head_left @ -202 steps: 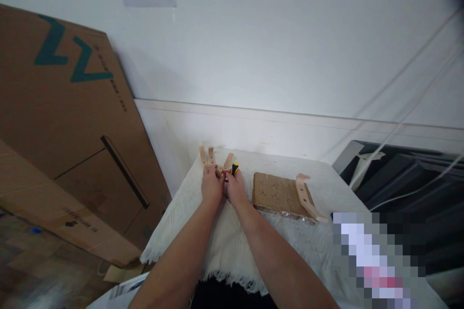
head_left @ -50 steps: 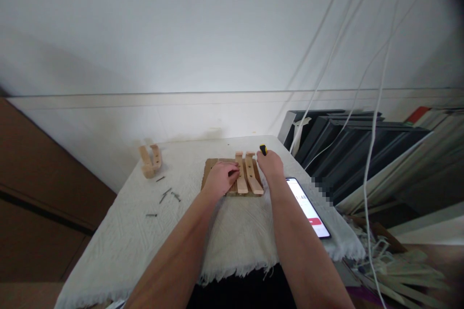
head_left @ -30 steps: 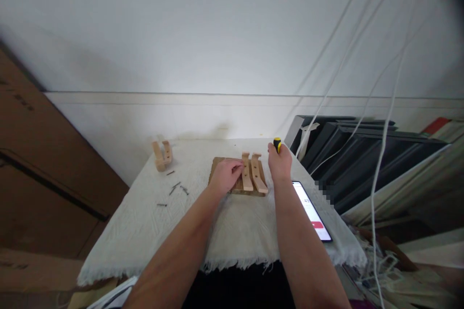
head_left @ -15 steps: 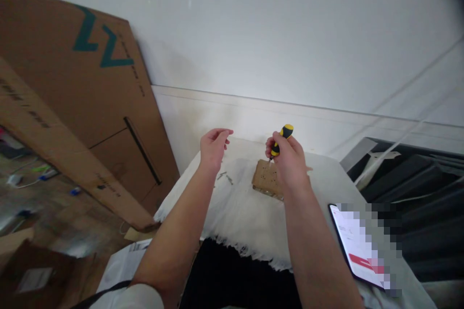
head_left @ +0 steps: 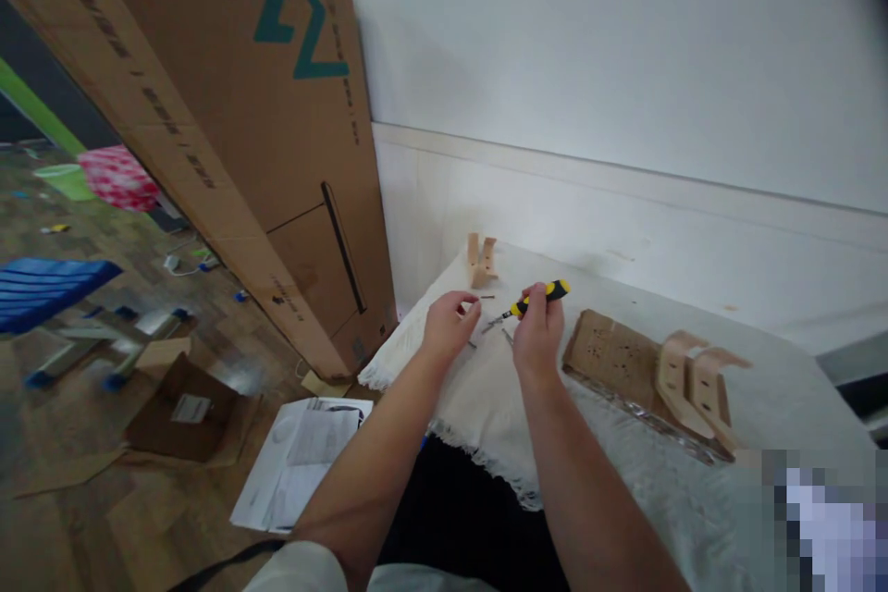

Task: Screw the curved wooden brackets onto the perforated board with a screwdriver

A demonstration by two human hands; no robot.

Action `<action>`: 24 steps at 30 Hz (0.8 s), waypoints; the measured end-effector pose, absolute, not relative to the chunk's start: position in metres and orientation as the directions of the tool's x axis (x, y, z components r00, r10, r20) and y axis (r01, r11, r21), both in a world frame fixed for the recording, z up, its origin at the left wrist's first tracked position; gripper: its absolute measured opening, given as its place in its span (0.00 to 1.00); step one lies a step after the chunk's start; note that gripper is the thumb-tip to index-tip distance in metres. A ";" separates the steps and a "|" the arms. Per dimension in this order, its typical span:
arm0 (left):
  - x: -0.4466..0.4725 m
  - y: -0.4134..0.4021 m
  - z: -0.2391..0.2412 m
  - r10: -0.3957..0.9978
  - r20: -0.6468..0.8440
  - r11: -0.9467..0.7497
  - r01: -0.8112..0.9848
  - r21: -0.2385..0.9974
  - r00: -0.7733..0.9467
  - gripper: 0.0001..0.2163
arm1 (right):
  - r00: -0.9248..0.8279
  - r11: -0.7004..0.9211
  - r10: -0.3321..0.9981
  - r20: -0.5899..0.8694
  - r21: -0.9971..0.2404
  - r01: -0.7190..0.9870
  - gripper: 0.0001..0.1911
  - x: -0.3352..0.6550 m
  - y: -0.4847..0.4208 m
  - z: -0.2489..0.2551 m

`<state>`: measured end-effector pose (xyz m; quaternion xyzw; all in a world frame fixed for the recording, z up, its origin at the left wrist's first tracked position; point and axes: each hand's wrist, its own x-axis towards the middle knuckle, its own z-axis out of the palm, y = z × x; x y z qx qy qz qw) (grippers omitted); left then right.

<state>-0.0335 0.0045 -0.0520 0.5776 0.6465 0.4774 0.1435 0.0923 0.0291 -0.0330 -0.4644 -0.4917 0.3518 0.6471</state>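
Observation:
My right hand (head_left: 539, 333) is closed round the handle of a screwdriver (head_left: 548, 291) with a yellow and black grip. The screwdriver slants down to the left, its tip close to a screw (head_left: 491, 325) above or on the white cloth; I cannot tell if they touch. My left hand (head_left: 450, 324) is just left of the tip, fingers curled and thumb close to the index finger; whatever they may pinch is too small to make out. More loose screws (head_left: 508, 337) lie between the hands. Beyond them stand bent wooden pieces (head_left: 482, 264).
Right of my right hand lies a flat brown cardboard piece (head_left: 610, 347) with small holes, with more bent wooden pieces (head_left: 700, 388) on it. A tall cardboard box (head_left: 305, 157) stands left of the cloth-covered table (head_left: 478, 398). White papers (head_left: 305, 453) and an open carton (head_left: 187, 416) are on the floor.
The view has swung left and down. My right hand has brought the screwdriver from above the cardboard piece to the screws on the left, nearer to my left hand.

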 end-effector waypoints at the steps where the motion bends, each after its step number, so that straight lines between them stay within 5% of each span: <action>1: -0.031 0.005 -0.054 0.889 0.390 -0.138 0.674 0.726 -0.239 0.10 | 0.293 0.332 0.900 0.323 -0.943 0.018 0.24 0.092 0.029 -0.036; 6: -0.022 0.006 -0.057 0.946 0.324 -0.152 0.838 0.523 -0.030 0.12 | 0.342 0.272 0.900 0.270 -0.961 0.044 0.24 0.094 0.037 -0.042; 12: -0.020 0.007 -0.062 0.966 0.256 -0.155 0.878 0.453 0.039 0.09 | 0.359 0.226 0.908 0.218 -0.974 0.018 0.23 0.099 0.036 -0.038; 20: -0.017 0.013 -0.040 0.944 0.326 -0.156 0.817 0.555 -0.041 0.10 | 0.088 0.577 0.801 0.592 -0.803 0.150 0.16 0.143 -0.012 0.052; 24: 0.016 0.027 0.000 0.931 0.317 -0.341 0.741 0.578 0.181 0.09 | 0.024 0.699 0.682 0.731 -0.661 0.274 0.13 0.197 -0.019 0.086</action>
